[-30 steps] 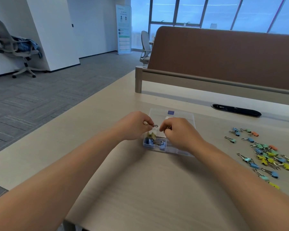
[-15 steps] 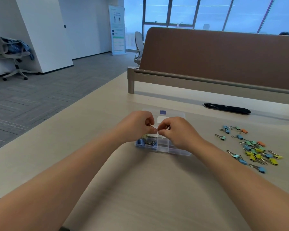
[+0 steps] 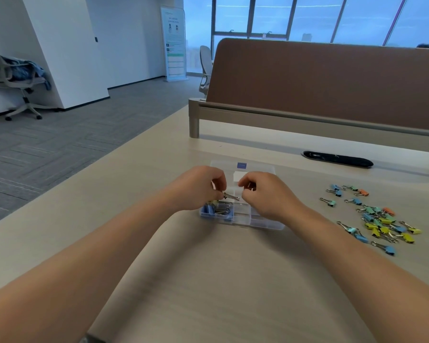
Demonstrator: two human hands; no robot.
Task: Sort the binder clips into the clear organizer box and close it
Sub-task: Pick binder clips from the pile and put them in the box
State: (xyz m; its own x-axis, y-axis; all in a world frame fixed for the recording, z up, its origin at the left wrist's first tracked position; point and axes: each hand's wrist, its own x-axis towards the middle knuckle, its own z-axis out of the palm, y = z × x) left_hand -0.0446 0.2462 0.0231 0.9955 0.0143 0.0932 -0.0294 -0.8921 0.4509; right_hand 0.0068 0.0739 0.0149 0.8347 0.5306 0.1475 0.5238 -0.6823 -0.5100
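The clear organizer box (image 3: pixel 263 222) lies open on the desk, its lid (image 3: pixel 255 167) flat behind it. Several blue and yellow binder clips (image 3: pixel 217 210) fill its left compartment. My left hand (image 3: pixel 198 188) hovers over that compartment and pinches a binder clip (image 3: pixel 230 196) whose silver wire handles stick out to the right. My right hand (image 3: pixel 268 193) is just right of it above the box, fingers curled; whether it holds anything is hidden. A pile of loose colored binder clips (image 3: pixel 379 222) lies on the desk to the right.
A brown partition panel (image 3: pixel 332 82) on a grey rail runs along the desk's far side. A black cable slot (image 3: pixel 337 158) sits behind the box. The desk's left edge (image 3: pixel 89 184) drops to carpeted floor with an office chair (image 3: pixel 13 78).
The hands, which met over the box, have drawn slightly apart. The clip stays in my left hand with its wire handles now showing. The camera has shifted a little.
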